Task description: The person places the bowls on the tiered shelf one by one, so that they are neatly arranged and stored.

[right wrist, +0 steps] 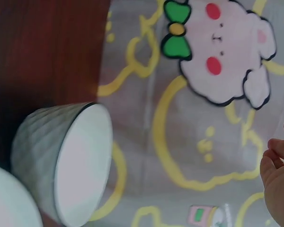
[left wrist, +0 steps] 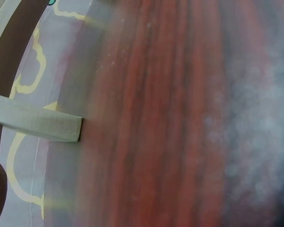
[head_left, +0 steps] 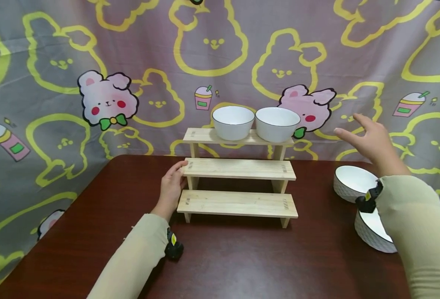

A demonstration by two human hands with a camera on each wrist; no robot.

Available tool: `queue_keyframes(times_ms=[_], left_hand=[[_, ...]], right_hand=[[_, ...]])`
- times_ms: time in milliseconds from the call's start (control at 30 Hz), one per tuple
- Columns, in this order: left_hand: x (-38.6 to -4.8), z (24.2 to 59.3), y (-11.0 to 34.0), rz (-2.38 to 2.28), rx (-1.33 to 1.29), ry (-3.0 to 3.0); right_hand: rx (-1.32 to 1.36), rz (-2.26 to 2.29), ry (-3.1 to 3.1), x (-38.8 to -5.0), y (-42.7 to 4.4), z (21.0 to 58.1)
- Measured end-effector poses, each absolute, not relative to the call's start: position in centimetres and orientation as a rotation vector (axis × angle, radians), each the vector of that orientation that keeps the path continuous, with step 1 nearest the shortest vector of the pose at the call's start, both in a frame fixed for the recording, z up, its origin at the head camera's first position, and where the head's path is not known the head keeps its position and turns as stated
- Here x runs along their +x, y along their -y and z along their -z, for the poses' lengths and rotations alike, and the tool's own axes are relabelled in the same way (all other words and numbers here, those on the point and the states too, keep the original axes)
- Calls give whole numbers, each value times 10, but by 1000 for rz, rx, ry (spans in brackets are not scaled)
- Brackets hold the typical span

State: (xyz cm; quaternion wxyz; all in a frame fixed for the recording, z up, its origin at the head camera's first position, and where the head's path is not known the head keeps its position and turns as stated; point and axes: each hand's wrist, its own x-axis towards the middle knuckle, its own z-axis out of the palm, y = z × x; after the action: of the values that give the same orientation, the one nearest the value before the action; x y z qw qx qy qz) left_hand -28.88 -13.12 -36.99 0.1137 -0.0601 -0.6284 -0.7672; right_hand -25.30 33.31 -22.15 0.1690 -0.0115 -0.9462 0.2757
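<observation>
A three-tier wooden display stand point(head_left: 238, 168) rises in steps on the table. Its left end, at the middle tier, is held by my left hand point(head_left: 172, 185). Two white bowls point(head_left: 233, 123) with thin dark rims sit side by side on the top tier. My right hand point(head_left: 374, 139) is raised in the air to their right, thumb and fingers spread, holding nothing. Below that arm, two more white bowls with a diamond-textured outside stand on the table; the rear bowl point(head_left: 345, 187) is partly covered by the wrist camera, the front bowl point(head_left: 373, 234) by the sleeve.
The dark red-brown table point(head_left: 223, 253) extends around the stand. Behind it hangs a patterned curtain point(head_left: 141, 45) with yellow outlines and cartoon bears. A wooden part of the stand point(left wrist: 38, 124) juts into the left wrist view.
</observation>
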Motion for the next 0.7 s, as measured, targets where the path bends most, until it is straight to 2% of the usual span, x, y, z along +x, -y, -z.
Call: queue_keyframes(times_ms=[700], left_hand=[[-289, 370, 130, 2269, -181, 1830]], right_hand=[[-234, -943, 2846, -245, -380, 287]])
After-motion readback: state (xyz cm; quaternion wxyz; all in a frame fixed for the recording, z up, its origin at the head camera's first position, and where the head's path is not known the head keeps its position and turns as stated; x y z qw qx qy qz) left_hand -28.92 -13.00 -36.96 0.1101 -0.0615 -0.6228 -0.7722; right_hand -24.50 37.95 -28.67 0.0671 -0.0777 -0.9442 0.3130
